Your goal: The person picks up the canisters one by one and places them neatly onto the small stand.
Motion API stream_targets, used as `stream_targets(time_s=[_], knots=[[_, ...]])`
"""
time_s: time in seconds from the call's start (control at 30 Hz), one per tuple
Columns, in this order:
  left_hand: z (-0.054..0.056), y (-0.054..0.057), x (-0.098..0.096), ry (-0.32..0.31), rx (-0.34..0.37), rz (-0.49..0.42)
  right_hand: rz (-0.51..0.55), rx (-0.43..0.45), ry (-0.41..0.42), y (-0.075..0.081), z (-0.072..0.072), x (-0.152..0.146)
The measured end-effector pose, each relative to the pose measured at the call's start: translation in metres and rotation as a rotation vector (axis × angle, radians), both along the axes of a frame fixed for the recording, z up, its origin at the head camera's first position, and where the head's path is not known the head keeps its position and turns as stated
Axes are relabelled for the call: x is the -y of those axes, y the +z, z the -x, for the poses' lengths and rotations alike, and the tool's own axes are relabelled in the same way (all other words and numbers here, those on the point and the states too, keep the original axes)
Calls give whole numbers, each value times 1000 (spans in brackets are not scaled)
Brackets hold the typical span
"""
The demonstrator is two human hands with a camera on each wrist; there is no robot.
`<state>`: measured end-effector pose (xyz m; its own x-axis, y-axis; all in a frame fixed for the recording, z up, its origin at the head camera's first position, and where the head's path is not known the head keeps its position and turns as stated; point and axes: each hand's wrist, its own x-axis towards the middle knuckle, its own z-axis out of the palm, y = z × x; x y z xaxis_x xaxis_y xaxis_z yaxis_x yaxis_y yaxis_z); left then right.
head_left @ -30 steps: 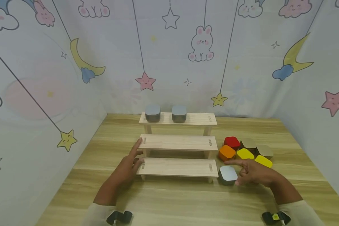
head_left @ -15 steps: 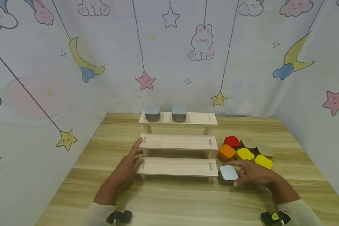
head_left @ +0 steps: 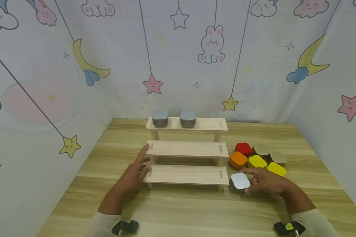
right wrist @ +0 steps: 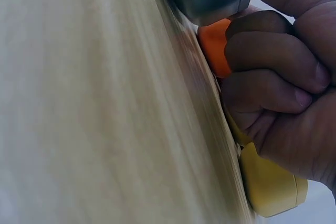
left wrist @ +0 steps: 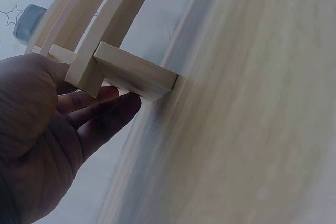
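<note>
My left hand (head_left: pixel 133 176) touches the left end of a three-step wooden stand (head_left: pixel 185 174), with the index finger at the middle step and the thumb on the lowest one. Its lower fingers (left wrist: pixel 107 114) reach a stand leg in the left wrist view. At the lowest step's right end, my right hand (head_left: pixel 264 180) pinches a grey rounded-square block with a pale top (head_left: pixel 240 181) between thumb and index finger. The other fingers (right wrist: pixel 262 56) are folded into the palm. The block's far side is hidden in the right wrist view.
Two grey blocks (head_left: pixel 160 118) stand on the top step. Right of the stand sit a red block (head_left: pixel 243 149), an orange block (head_left: pixel 238 160), two yellow blocks (head_left: pixel 257 162) and brown blocks (head_left: pixel 277 158). Printed cloth walls enclose the wooden table (head_left: pixel 178 214).
My right index finger and thumb have closed in on the grey block, which now looks slightly tilted and shifted. The left hand and the stand have stayed put.
</note>
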<state>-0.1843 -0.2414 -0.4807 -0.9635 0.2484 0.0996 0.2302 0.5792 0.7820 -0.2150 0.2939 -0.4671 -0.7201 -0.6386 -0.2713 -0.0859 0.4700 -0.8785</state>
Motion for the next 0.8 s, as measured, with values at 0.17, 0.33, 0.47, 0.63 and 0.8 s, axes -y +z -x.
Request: stream_targets(time_s=[0.17, 0.33, 0.47, 0.63, 0.8], knots=[[0, 0, 1, -11, -11, -4, 83, -9, 21, 0, 1, -2], [1, -1, 2, -11, -15, -6, 183, -7, 28, 0, 2, -6], [1, -1, 2, -9, -9, -6, 263, 16, 0, 1, 1, -9], [1, 0, 1, -17, -4, -10, 289, 12, -30, 4, 1, -11], [1, 0, 1, -17, -5, -15, 266, -27, -86, 8, -2, -13]])
